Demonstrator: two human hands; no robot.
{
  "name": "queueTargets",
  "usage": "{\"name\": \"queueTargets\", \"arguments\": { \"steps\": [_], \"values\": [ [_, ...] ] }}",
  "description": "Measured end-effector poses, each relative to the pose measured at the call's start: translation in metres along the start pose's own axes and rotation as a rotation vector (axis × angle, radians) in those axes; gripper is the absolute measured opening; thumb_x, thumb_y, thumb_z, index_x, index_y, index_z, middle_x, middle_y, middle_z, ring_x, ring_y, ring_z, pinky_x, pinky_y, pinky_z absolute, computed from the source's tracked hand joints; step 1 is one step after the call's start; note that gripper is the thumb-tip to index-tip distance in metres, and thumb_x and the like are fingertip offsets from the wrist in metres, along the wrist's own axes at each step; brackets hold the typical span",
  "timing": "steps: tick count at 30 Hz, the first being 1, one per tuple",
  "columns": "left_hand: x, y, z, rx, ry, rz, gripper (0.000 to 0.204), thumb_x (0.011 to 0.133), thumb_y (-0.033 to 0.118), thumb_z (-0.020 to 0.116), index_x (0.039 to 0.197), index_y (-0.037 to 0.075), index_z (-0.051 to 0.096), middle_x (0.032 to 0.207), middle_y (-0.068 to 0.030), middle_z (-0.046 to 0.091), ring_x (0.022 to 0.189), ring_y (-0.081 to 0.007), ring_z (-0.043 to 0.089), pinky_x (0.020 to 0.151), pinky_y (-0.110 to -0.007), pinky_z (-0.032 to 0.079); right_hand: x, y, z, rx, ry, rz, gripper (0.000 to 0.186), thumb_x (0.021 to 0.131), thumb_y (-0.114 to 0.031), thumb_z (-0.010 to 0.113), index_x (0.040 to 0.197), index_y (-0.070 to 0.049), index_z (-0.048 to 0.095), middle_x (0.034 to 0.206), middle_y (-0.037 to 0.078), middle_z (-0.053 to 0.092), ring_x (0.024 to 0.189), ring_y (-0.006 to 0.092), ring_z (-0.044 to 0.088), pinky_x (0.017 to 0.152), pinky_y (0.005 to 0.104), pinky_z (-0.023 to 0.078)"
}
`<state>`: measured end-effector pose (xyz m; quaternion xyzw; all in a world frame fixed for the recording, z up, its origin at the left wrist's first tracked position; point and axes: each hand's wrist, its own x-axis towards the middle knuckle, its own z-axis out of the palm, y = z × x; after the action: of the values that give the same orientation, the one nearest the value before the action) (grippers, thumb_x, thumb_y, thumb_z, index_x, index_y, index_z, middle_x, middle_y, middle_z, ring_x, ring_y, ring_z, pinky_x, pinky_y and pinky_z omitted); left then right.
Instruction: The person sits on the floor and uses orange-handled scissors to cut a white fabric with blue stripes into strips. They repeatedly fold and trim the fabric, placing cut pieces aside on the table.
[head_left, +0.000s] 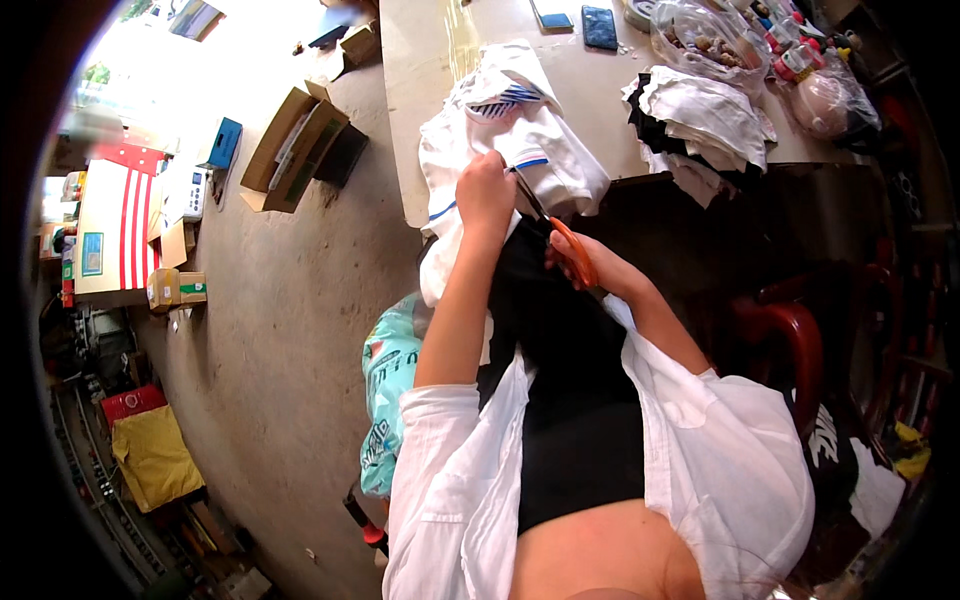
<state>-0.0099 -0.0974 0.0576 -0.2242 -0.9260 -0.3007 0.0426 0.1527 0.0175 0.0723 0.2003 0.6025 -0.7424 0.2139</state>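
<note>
A white garment with blue stripes (pixel 570 165) lies bunched over the near left corner of the table and hangs past its edge. My left hand (pixel 487 195) is closed on the cloth close to a blue-striped edge. In my right hand (pixel 600 262) is a pair of scissors with orange handles (pixel 572 248), fingers wrapped round the loops. The dark blades point up and left, and their tips reach the cloth beside my left fingers. Whether the blades are apart cannot be made out.
On the table (pixel 420 60) rest a stack of white and black cloth pieces (pixel 710 120), a dark phone (pixel 599 28) and a clear plastic bag (pixel 705 40) of small items. A teal plastic bag (pixel 390 390) stands at my left. Cardboard boxes (pixel 290 150) sit on the floor; a red-brown chair (pixel 800 340) is at right.
</note>
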Motion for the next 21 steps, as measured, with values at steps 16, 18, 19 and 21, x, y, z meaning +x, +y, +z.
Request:
{"name": "queueTargets", "arguments": {
  "steps": [16, 18, 19, 21],
  "values": [
    [-0.004, 0.003, -0.003, 0.018, 0.228, 0.199, 0.010, 0.067, 0.009, 0.063, 0.070, 0.006, 0.054, 0.070, -0.0089, 0.056, 0.071, -0.0286, 0.058, 0.062, -0.040, 0.046, 0.044, -0.046, -0.001, -0.483, 0.003, -0.091, 0.064, 0.086, -0.065, 0.045, 0.090, -0.001, 0.046, 0.068, 0.005, 0.044, 0.055, 0.0118, 0.045, 0.046, 0.0283, 0.036],
    [-0.005, 0.005, -0.004, 0.017, 0.216, 0.212, 0.008, 0.067, 0.008, 0.061, 0.070, 0.006, 0.054, 0.070, -0.0091, 0.056, 0.072, -0.0286, 0.057, 0.062, -0.040, 0.046, 0.057, -0.039, -0.008, -0.472, -0.057, -0.103, 0.064, 0.087, -0.065, 0.044, 0.092, -0.001, 0.046, 0.067, 0.004, 0.044, 0.055, 0.0117, 0.045, 0.046, 0.0284, 0.035],
    [-0.004, 0.006, -0.006, 0.016, 0.212, 0.222, 0.008, 0.067, 0.007, 0.061, 0.070, 0.005, 0.054, 0.070, -0.0094, 0.056, 0.072, -0.0288, 0.057, 0.062, -0.040, 0.046, 0.061, -0.037, -0.012, -0.466, -0.086, -0.110, 0.063, 0.087, -0.065, 0.043, 0.092, -0.002, 0.046, 0.066, 0.003, 0.043, 0.055, 0.0117, 0.045, 0.046, 0.0285, 0.035],
    [-0.005, 0.009, -0.006, 0.004, 0.192, 0.230, 0.007, 0.067, 0.007, 0.060, 0.070, 0.005, 0.054, 0.070, -0.0099, 0.055, 0.072, -0.0291, 0.057, 0.062, -0.040, 0.046, 0.054, -0.040, -0.007, -0.559, -0.028, -0.246, 0.059, 0.090, -0.060, 0.041, 0.090, -0.001, 0.048, 0.061, 0.009, 0.046, 0.057, 0.0193, 0.049, 0.051, 0.0342, 0.039]
  ]
}}
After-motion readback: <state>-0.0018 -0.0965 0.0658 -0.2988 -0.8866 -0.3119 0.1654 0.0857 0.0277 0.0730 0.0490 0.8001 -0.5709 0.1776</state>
